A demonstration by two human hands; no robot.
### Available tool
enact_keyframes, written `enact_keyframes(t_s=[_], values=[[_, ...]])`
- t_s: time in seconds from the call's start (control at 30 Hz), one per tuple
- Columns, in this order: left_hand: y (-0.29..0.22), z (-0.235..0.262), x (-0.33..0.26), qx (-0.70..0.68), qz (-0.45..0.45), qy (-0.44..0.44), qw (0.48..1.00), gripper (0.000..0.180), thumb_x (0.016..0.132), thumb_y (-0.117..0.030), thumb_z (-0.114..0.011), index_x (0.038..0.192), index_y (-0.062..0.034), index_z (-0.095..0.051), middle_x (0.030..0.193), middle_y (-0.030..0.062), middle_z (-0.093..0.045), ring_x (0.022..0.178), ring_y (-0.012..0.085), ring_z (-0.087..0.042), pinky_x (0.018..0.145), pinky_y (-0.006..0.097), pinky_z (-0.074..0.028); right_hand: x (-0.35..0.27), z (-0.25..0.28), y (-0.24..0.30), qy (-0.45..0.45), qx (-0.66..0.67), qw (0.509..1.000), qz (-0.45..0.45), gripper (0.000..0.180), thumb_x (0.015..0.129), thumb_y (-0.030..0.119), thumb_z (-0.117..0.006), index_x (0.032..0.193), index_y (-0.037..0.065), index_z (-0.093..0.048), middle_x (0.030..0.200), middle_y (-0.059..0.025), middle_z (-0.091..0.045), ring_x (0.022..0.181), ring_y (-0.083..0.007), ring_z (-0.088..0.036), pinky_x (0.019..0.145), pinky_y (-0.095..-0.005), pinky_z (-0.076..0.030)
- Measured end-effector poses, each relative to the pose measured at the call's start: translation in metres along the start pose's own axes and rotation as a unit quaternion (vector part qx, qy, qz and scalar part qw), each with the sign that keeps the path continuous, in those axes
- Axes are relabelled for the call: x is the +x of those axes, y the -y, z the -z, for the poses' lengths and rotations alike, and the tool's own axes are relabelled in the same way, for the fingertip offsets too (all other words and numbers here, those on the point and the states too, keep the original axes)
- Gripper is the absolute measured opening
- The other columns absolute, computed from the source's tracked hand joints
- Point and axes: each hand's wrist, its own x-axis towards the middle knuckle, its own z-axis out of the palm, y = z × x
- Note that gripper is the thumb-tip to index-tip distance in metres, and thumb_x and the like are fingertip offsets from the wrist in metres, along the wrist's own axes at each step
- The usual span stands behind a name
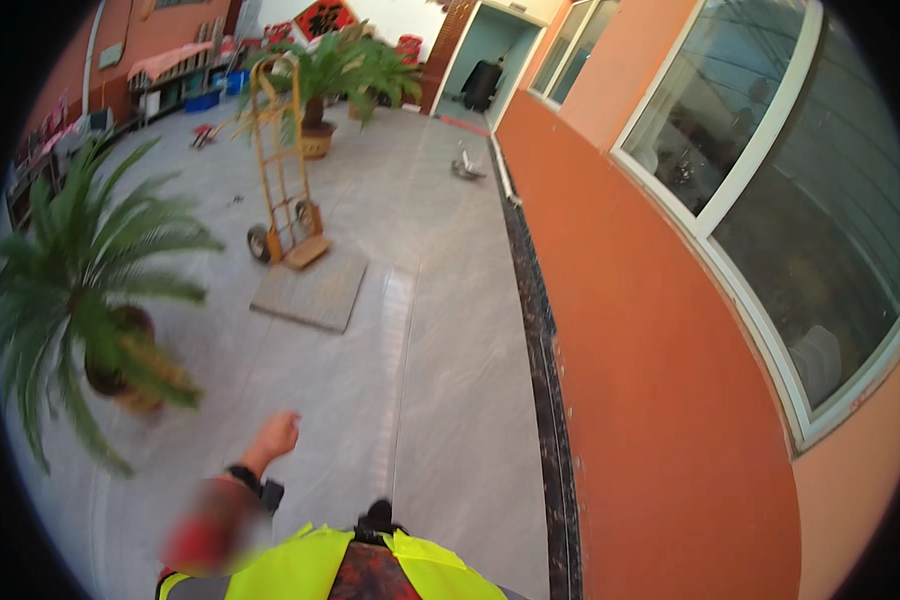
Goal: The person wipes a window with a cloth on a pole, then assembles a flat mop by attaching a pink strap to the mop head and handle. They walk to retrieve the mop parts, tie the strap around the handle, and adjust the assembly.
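Observation:
My left hand (276, 434) is held out low in front of me, over the grey tiled floor. Its fingers are curled closed, and nothing shows in them. A dark band (242, 475) circles the wrist below a red sleeve, with a small black object (271, 494) beside it. My right hand is out of the picture. Nearest to the left hand is a potted palm (135, 375) on the left. Farther ahead stands an upright yellow hand truck (288, 170), its foot at the edge of a flat grey slab (310, 290) on the floor.
An orange wall (650, 380) with large windows (770, 200) runs along my right. More potted palms (315, 135) stand behind the hand truck. A small metallic object (465, 167) lies near the wall, short of an open doorway (485, 70). Benches and blue tubs (202, 100) line the far left.

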Motion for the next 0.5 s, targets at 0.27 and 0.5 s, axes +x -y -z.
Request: enact_keyframes(t_s=[0.27,0.5], values=[[0.118,0.019,-0.016,0.157,0.139,0.466,0.860,0.025,0.072,-0.026,-0.061,0.084,-0.0061,-0.070,0.088,0.0205,-0.066,0.084,0.0389,-0.063,0.073,0.050,-0.049,0.323,0.389,0.302,-0.198,0.318,0.887,0.272,0.021,0.091,0.024,-0.060,0.097,0.004,-0.065,0.083,-0.0095,-0.067,0.079,-0.0168,-0.065,0.067,-0.0306,-0.051],[0.241,0.034,0.154,0.190,0.370,0.395,0.819,0.030,0.072,-0.025,-0.063,0.094,-0.0049,-0.068,0.101,0.0195,-0.064,0.096,0.0379,-0.060,0.082,0.048,-0.048,0.535,0.589,0.455,-0.124,0.417,0.866,0.245,0.018,0.091,0.022,-0.057,0.093,0.005,-0.064,0.084,-0.0088,-0.067,0.074,-0.0193,-0.066,0.066,-0.0330,-0.052]])
